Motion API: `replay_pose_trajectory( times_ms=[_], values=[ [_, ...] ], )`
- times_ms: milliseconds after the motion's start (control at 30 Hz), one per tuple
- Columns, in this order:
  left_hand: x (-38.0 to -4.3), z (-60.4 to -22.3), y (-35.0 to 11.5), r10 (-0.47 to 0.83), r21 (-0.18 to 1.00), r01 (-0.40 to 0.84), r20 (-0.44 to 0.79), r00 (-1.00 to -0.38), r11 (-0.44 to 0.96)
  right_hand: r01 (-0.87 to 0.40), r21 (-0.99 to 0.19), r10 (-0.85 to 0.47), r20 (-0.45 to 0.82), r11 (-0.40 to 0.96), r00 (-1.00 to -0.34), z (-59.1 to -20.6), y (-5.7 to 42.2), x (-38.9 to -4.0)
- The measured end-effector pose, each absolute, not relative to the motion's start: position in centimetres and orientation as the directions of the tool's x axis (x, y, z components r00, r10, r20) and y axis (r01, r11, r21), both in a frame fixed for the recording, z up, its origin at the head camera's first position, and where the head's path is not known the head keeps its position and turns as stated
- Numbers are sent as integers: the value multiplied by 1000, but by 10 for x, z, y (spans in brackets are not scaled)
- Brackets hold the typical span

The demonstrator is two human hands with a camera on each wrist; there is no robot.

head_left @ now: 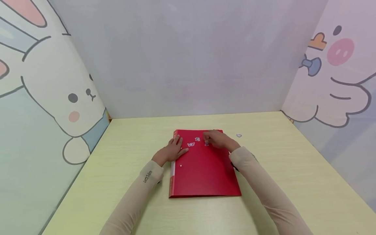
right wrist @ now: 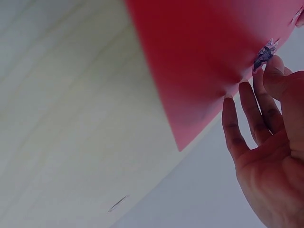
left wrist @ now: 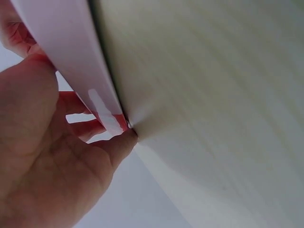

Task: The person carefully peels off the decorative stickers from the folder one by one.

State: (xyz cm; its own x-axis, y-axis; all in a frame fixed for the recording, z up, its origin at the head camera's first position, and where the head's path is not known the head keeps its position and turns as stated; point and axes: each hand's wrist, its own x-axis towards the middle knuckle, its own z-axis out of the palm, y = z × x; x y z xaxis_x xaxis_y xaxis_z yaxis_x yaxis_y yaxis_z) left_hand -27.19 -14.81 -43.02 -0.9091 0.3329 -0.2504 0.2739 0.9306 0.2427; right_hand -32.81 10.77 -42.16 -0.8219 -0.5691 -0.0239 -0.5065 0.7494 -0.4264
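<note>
A red binder (head_left: 205, 169) lies on the table with its spine to the left. Spread along the spine side, my left hand (head_left: 174, 150) rests on the binder, its thumb reaching onto the cover. In the left wrist view, its fingers (left wrist: 121, 148) lie against the spine (left wrist: 78, 52). Over the upper right of the cover, my right hand (head_left: 216, 138) pinches a small cartoon sticker (right wrist: 265, 54) between thumb and index finger, right at the red surface. Two other stickers, one white-edged (head_left: 191, 144) and one squarish (head_left: 197, 139), are on the cover to its left.
Another small sticker (head_left: 239, 135) lies on the pale wooden table (head_left: 273, 156), right of the binder. A grey wall (head_left: 191, 65) stands behind the table, with cartoon-printed panels on the left (head_left: 58, 91) and right (head_left: 337, 98).
</note>
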Motion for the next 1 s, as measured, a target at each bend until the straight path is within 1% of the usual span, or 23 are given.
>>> replay_pose_trajectory(
  times_ms=[200, 667, 1000],
  values=[
    [-272, -430, -148, 332, 241, 273, -254, -908, 931, -522, -445, -588, -13, 728, -809, -420, 110, -328],
    [-273, -429, -149, 336, 233, 278, -262, -905, 932, -553, -421, -617, -21, 719, -787, -415, 112, -326],
    [-273, -432, -149, 339, 241, 279, -261, -904, 930, -506, -415, -576, -55, 756, -816, -413, 113, -328]
  ],
)
